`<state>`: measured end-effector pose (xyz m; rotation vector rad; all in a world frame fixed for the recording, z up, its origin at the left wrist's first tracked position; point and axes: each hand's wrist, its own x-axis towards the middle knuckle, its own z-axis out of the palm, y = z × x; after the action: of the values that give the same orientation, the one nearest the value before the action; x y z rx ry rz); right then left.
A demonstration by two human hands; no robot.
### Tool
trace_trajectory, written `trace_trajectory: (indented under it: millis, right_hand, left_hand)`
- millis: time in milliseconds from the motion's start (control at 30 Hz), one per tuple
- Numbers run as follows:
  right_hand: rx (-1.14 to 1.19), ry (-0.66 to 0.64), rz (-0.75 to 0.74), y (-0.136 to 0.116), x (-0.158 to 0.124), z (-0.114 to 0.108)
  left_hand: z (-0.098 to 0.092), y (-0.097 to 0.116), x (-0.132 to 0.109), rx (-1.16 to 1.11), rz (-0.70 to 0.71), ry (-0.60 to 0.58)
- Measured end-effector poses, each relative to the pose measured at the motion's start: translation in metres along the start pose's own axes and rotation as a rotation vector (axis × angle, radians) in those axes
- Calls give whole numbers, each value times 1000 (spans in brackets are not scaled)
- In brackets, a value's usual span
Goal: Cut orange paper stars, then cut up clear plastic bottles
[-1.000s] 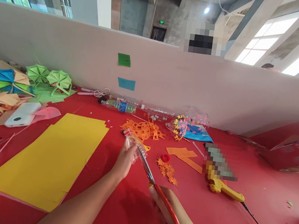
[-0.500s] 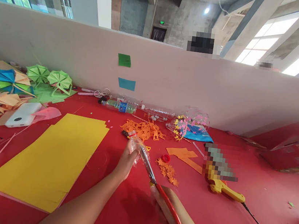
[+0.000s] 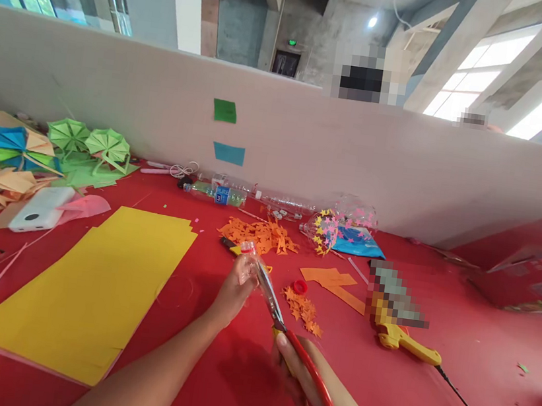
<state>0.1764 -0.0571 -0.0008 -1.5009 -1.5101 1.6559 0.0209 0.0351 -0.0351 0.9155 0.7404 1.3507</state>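
Note:
Near the middle of the red table, my left hand (image 3: 233,291) is closed around a clear plastic bottle piece (image 3: 246,261) with a red ring at its neck. My right hand (image 3: 302,367) grips the red-handled scissors (image 3: 312,378), whose blades reach up and left to the plastic, beside my left fingers. How far the blades are apart is hard to make out. Behind my left hand lie a pile of orange paper scraps (image 3: 267,234) and a black-and-yellow cutter (image 3: 229,245). Small orange paper stars (image 3: 303,310) and a red bottle cap (image 3: 300,287) lie to the right.
Yellow paper sheets (image 3: 89,292) lie at left, near a white power bank (image 3: 41,213) and folded green paper umbrellas (image 3: 109,144). Plastic bottles (image 3: 229,195) line the white partition (image 3: 155,94). A yellow glue gun (image 3: 405,340) with its cord lies at right.
My left hand and the plastic have turned slightly, with the red-ringed neck now tipped more upright and a little to the right. The scissors stay against the plastic.

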Motion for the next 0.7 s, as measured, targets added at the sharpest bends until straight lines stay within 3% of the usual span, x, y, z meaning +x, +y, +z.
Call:
trace_trajectory:
  millis: [300, 700]
  right_hand:
    - [-18, 89, 56, -8, -2, 0]
    - [35, 71, 79, -8, -2, 0]
  left_hand:
    - [6, 5, -4, -20, -13, 26]
    - [2, 4, 0, 34, 2, 21]
